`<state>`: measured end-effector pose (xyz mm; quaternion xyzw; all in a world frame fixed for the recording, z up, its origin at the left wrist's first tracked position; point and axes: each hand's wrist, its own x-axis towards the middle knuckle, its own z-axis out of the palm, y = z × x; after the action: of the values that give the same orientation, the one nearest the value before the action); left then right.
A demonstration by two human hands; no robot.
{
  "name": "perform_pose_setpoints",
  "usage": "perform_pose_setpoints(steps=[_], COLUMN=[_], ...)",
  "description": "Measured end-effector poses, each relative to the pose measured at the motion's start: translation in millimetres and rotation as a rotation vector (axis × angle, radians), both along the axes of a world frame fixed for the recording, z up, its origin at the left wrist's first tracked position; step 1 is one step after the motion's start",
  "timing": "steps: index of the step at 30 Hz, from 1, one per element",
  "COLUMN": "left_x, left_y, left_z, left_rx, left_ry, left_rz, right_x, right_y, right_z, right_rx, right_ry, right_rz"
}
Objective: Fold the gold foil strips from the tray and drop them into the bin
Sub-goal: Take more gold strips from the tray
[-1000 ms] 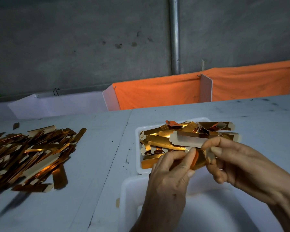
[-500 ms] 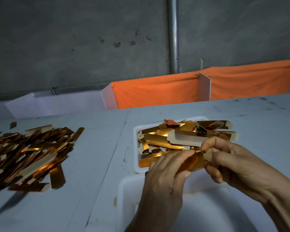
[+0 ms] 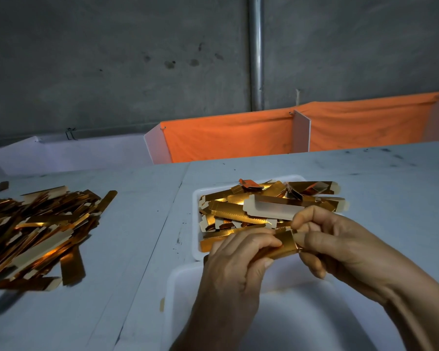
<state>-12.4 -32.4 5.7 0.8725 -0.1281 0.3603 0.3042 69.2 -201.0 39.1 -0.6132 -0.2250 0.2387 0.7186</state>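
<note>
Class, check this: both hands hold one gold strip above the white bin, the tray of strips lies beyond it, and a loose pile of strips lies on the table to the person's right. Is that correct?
One detail is wrong: the head view shows the loose pile on the person's left, not right. The rest holds: left hand and right hand hold one strip above the bin, tray beyond.

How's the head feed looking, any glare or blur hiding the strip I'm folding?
Head view: dim overall. The gold strip held between the left hand and right hand is sharp enough. Hot glints on the foil in the tray and on the loose pile. The pile's near-left edge smears into blur. The white bin is shadowy.
</note>
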Motion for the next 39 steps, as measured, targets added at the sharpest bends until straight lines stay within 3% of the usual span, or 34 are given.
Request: perform_pose_setpoints(steps=[6,12,18,26,35,39], left_x=[0,-3,-4,-6,-7,-7], left_y=[2,4,5,7,7,1], left_z=[0,3,7,9,13,14], left_rx=[0.142,-0.055,-0.226,-0.347,-0.393,-0.410], left_ry=[-0.042,0.063,0.172,0.330,0.375,0.382], left_rz=[-0.001,-0.104,-0.177,-0.236,-0.264,-0.196], right_x=[5,3,2,3,2,1], right_y=[-3,-7,-4,-1,-1,1], right_z=[-5,0,0,-3,-4,-6], right_rx=[-0.120,0.052,0.150,0.084,0.163,0.102], right_ry=[-0.148,0.018,0.062,-0.057,0.012,0.125], right_rz=[0.010,0.128,0.168,0.111,0.193,0.177])
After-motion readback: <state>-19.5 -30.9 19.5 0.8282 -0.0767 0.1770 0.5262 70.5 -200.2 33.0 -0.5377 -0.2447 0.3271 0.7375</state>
